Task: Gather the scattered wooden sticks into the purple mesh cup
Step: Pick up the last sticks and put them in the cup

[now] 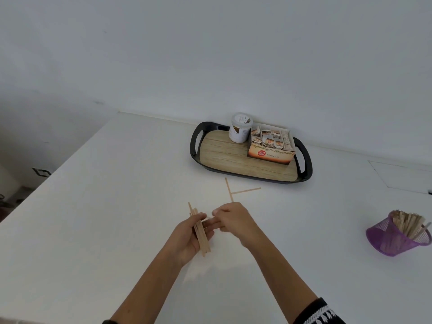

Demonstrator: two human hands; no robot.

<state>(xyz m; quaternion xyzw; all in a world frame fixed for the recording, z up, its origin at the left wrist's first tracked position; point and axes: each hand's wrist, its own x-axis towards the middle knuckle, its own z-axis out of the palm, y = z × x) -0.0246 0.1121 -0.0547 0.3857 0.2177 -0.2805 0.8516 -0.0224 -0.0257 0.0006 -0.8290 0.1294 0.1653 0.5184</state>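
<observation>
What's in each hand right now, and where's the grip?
Left hand grips a bundle of wooden sticks around its middle. Right hand pinches something at the bundle, unclear what.

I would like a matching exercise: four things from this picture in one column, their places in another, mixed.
1. bundle of sticks
2. two loose sticks
3. purple mesh cup
4. ginger tea box

a. on the black tray
b. at the table's right side
c. in the left hand
d. on the table before the tray

Pairs: 1-c, 2-d, 3-b, 4-a
</observation>
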